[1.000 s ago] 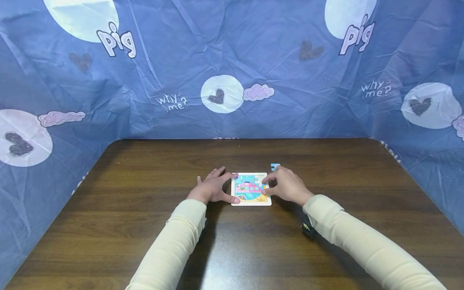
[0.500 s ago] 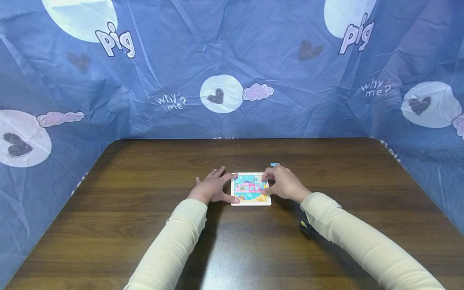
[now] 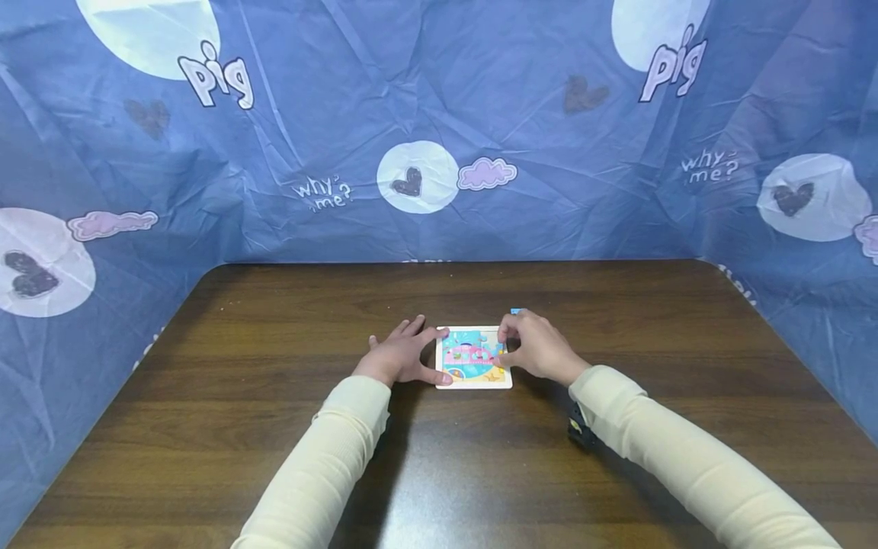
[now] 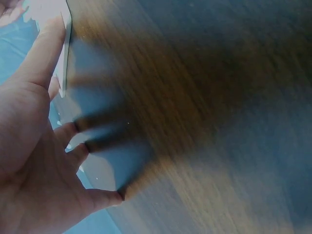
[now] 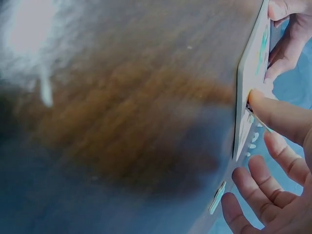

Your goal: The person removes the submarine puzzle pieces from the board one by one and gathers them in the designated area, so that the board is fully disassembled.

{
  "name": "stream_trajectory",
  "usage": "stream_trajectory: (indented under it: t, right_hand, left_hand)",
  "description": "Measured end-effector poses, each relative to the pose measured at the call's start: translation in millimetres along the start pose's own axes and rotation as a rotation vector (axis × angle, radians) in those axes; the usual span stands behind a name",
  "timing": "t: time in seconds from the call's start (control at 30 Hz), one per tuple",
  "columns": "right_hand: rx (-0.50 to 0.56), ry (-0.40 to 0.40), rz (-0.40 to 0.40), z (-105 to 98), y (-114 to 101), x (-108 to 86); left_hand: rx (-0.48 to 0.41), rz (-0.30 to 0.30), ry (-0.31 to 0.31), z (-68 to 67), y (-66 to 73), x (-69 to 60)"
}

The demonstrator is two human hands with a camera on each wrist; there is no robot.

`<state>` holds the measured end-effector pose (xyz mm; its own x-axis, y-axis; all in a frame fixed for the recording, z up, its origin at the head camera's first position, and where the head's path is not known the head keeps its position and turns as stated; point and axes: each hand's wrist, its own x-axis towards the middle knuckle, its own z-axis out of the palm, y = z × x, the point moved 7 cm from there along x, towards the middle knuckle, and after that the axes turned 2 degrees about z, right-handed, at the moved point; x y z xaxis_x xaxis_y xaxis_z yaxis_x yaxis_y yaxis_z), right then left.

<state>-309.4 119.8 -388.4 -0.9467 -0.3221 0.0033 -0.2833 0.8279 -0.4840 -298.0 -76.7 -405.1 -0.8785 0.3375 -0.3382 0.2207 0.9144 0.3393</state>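
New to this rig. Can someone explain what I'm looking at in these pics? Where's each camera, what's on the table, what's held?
No robot here: these are a person's two bare hands. The wide picture comes from a camera worn on the head, looking forward and down; the two close, tilted ones come from cameras worn on each wrist.

On the brown table lies a small picture puzzle in a white frame. A loose blue piece lies just beyond it, partly hidden in the head view. Behind hangs a printed blue cloth.

The left hand has its thumb and a fingertip on the frame. The right hand seems to pinch a thin puzzle piece at the puzzle's right side; its printed face is hard to make out.
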Motion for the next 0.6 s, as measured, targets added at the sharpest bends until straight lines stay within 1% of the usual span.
stream_trajectory:
  t: [0.1,0.23,0.47,0.53,0.6]
  right_hand:
    - [0.021,-0.004,-0.015,-0.7,-0.8,0.9]
    - [0.049,-0.031,-0.056,-2.8,-0.8,2.6]
    - [-0.005,-0.093,-0.173,0.9,-4.1,3.9]
    - [-0.007,-0.103,-0.17,2.7,-3.8,2.9]
    - [-0.014,-0.096,-0.173,3.0,-4.1,2.6]
  left_hand:
    - [0.004,0.003,0.002,0.1,-0.5,0.0]
    - [0.005,0.005,0.003,0.6,-1.2,0.9]
    - [-0.004,0.002,0.009,0.9,-1.3,-0.1]
    - [-0.007,0.002,0.009,0.9,-1.1,-0.4]
    - [-0.01,0.002,0.012,0.7,-0.8,-0.5]
